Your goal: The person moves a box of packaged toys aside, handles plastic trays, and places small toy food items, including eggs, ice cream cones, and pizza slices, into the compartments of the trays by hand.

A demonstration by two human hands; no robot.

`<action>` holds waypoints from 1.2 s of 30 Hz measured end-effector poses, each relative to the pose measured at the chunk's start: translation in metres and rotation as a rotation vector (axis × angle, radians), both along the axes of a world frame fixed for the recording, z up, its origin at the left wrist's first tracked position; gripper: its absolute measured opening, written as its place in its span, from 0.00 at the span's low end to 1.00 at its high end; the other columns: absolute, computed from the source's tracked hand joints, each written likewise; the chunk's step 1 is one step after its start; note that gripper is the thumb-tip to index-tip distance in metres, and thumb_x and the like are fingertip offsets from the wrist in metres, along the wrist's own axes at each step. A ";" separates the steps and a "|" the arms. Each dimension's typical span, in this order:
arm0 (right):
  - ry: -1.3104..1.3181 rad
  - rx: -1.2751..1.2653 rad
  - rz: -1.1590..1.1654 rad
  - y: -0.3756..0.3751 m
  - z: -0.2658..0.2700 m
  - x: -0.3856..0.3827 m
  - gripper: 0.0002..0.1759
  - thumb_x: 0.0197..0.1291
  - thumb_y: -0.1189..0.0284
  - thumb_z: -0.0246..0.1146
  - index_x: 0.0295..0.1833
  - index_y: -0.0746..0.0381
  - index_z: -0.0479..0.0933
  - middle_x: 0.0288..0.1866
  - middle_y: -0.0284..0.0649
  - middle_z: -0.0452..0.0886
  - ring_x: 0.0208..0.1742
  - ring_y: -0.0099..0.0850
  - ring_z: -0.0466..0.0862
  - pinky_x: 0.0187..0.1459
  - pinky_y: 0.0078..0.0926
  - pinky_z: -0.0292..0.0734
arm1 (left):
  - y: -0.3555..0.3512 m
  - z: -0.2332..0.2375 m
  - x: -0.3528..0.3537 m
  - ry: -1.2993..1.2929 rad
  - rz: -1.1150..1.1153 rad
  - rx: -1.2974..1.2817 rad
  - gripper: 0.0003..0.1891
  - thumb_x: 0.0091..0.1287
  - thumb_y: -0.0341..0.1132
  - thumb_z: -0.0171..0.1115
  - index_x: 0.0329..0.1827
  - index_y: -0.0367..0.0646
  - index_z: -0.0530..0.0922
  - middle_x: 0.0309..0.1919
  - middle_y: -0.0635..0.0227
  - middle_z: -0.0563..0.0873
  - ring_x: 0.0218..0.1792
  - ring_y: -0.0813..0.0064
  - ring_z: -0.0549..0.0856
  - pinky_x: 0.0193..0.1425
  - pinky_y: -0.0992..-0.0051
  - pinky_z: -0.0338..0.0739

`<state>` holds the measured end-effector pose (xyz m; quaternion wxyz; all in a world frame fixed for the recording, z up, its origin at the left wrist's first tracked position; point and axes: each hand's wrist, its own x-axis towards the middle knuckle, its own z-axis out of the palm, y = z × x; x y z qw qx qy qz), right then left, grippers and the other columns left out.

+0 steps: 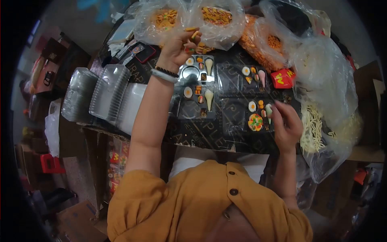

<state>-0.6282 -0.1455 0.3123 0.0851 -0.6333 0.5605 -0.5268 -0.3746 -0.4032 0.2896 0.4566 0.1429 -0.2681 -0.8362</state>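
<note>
My left hand [180, 47] is raised over the far side of the table, its fingers closed on small yellow toy food pieces [194, 34]. Behind it are plastic bags with orange-yellow pieces. At the right, my right hand [288, 126] has its thumb and forefinger pinched at a pale toy ice cream cone [269, 114]. That cone is over the lower right clear plastic tray [235, 117], beside a toy pizza [255, 122] and a toy fried egg [252, 106]. The upper right tray [228, 78] holds a pink cone [262, 78]. Two left trays have cream cones [209, 99].
Stacked clear clamshell boxes [109, 90] stand at the left, near a phone [145, 53]. A red fries box [283, 78] lies at the right. Beyond it are a bag of orange pieces [275, 43] and a bag of pale sticks [313, 129]. The table's front edge [209, 147] is close to my body.
</note>
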 end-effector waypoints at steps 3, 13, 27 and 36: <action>-0.407 0.190 0.188 -0.048 -0.011 0.024 0.13 0.60 0.78 0.59 0.50 0.70 0.75 0.37 0.37 0.81 0.34 0.21 0.81 0.36 0.16 0.75 | 0.071 0.000 -0.038 -0.300 0.131 -0.142 0.09 0.65 0.26 0.54 0.46 0.33 0.77 0.34 0.62 0.79 0.26 0.84 0.74 0.19 0.89 0.59; -0.603 0.446 0.298 -0.059 -0.045 0.023 0.11 0.56 0.73 0.65 0.43 0.68 0.79 0.33 0.36 0.82 0.34 0.19 0.80 0.36 0.14 0.75 | 0.158 -0.048 -0.088 -0.772 0.341 -0.706 0.12 0.64 0.28 0.56 0.48 0.36 0.79 0.32 0.69 0.82 0.29 0.89 0.76 0.30 0.89 0.68; -0.316 0.456 -0.003 -0.094 -0.082 -0.064 0.10 0.58 0.74 0.62 0.43 0.68 0.78 0.33 0.37 0.82 0.32 0.23 0.82 0.35 0.17 0.76 | 0.122 -0.057 -0.101 -0.495 -0.007 -0.077 0.11 0.61 0.27 0.61 0.46 0.36 0.76 0.31 0.65 0.83 0.21 0.87 0.72 0.22 0.88 0.63; 0.410 0.488 -0.279 -0.117 -0.091 -0.043 0.10 0.53 0.64 0.62 0.31 0.59 0.82 0.31 0.42 0.82 0.35 0.39 0.82 0.40 0.36 0.74 | 0.106 -0.055 -0.120 -0.854 0.106 -0.145 0.12 0.54 0.26 0.67 0.42 0.39 0.79 0.30 0.71 0.83 0.22 0.89 0.71 0.24 0.88 0.62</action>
